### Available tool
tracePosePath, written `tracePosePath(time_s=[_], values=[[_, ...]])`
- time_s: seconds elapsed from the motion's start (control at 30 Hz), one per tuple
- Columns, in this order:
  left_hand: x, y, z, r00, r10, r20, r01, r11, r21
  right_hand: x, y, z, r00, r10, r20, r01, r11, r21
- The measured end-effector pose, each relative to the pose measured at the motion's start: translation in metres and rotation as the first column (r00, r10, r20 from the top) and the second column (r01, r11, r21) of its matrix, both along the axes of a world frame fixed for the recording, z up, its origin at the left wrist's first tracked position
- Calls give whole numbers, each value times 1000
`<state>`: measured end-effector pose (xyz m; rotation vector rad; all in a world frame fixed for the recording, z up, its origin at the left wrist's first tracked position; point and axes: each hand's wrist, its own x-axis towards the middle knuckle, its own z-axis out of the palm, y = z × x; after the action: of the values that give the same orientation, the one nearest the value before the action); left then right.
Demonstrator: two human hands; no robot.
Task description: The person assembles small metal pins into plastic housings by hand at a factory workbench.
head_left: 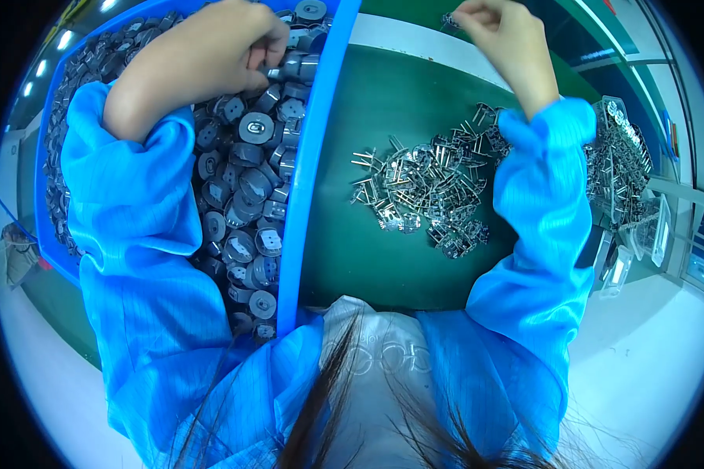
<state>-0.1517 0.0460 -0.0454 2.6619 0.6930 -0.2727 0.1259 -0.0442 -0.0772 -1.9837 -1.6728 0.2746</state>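
Observation:
My left hand [231, 48] is over the blue bin, its fingers curled down at the grey round plastic parts [256, 127]. Whether a part is between those fingertips is hard to see. At the far right, my right hand [510, 35] is raised above the green table with thumb and forefinger pinched together. A small metal pronged part [449, 21] sticks out from that pinch. Nearer to me, below and left of the right hand, lies a loose heap of similar metal pronged parts [422, 184].
The blue bin's raised wall [314, 168] separates the grey parts from the green tabletop [344, 266]. To the right of my right sleeve, a clear plastic container [655, 234] stands beside more metal parts [618, 160]. A white strip [426, 41] crosses the table's far side.

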Motion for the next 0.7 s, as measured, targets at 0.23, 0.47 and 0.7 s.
tracePosePath(time_s=[0.23,0.47,0.7], values=[[6,-6,-1,897,-40,440,-27,989,145,-59,-69,-7,956,289,41,-261,909,-326],[39,-43,30,725,514,458,-204,796,-570,-49,-64,-9,937,300,-179,-347,860,-374],[42,-51,5,783,36,621,78,985,-156,-44,-65,33,852,329,-407,-397,913,-95]])
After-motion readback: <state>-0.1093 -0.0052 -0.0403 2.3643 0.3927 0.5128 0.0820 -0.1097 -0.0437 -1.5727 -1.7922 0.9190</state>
